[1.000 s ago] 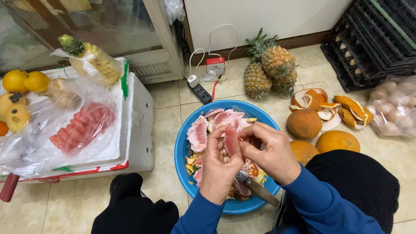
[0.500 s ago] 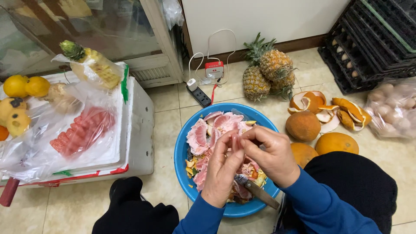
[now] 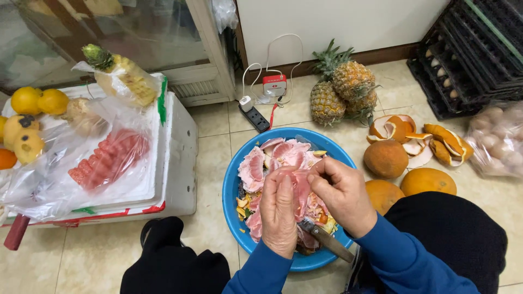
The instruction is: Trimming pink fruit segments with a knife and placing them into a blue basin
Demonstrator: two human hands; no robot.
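Currently both my hands pinch one pink pomelo segment (image 3: 298,185) over the blue basin (image 3: 231,190) centre: left hand (image 3: 279,209) and right hand (image 3: 340,193) either side, equally near.

Bare hands, blue long sleeves (image 3: 403,256), black trousers (image 3: 452,234), black shoes (image 3: 163,231)

Left hand (image 3: 279,212), right hand (image 3: 342,195) close together, fingers curled, pinching.
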